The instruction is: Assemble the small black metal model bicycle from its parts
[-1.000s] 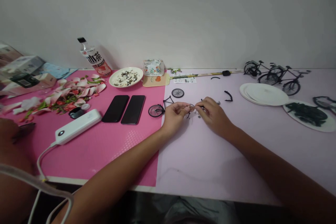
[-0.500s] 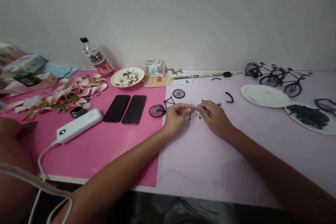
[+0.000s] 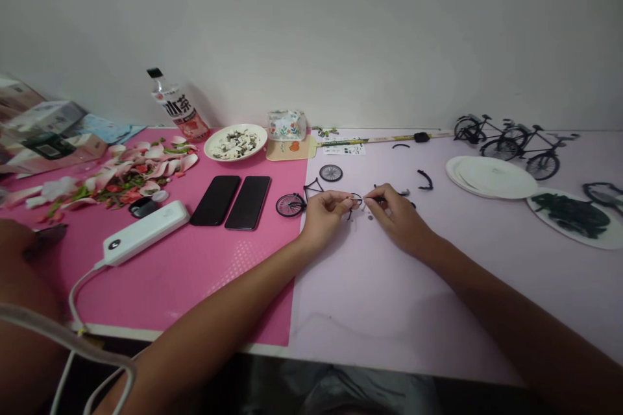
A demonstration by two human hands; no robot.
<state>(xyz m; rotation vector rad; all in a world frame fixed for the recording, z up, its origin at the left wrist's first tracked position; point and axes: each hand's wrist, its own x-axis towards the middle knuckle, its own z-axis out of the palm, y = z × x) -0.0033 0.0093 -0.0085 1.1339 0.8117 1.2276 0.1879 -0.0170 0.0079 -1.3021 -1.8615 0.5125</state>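
Note:
My left hand [image 3: 325, 214] is closed, thumb and forefinger pinching a small part of a black model bicycle too fine to make out. The frame [image 3: 313, 188] of that bicycle shows beside the hand, with one spoked wheel [image 3: 291, 205] at its left end. My right hand [image 3: 396, 213] pinches what looks like a small screwdriver [image 3: 374, 201], dark-handled with a thin bright shaft. Its tip points left and meets the left fingertips. A loose spoked wheel [image 3: 331, 172] lies behind the left hand. A tiny grey disc [image 3: 370, 216] rests below the fingers.
Two phones [image 3: 248, 203], a white power bank [image 3: 146, 233] and a bowl [image 3: 236, 142] stand left. A black curved piece [image 3: 425, 180] lies behind my right hand. White plates [image 3: 496, 177] and finished-looking model bicycles [image 3: 525, 142] stand right. Another person's arm [image 3: 24, 292] is at far left.
The dark-handled tool now shows in my right fingers, its shaft reaching the left fingertips. My right hand has shifted slightly; my left hand keeps its place.

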